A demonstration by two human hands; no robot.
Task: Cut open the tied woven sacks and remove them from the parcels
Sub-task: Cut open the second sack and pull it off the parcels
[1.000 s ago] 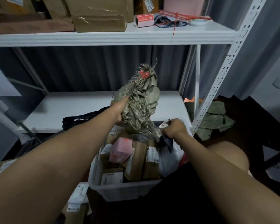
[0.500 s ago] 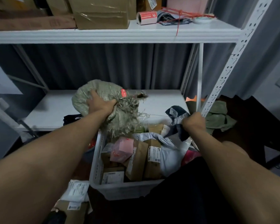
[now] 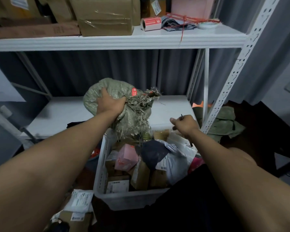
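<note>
Left hand [image 3: 109,104] clenched, right hand [image 3: 185,124] curled.

I can't make out what thin dark tool my right hand [image 3: 185,124] pinches, and the woven sack [image 3: 124,108] hides my left fingertips.

White shelf [image 3: 107,41] bears cardboard boxes [image 3: 104,17].

My left hand [image 3: 110,104] and right hand [image 3: 185,125] are bare, without gloves or rings. Both forearms are uncovered, no sleeves reaching them. Dark black clothing [image 3: 182,201] covers my lap.
</note>
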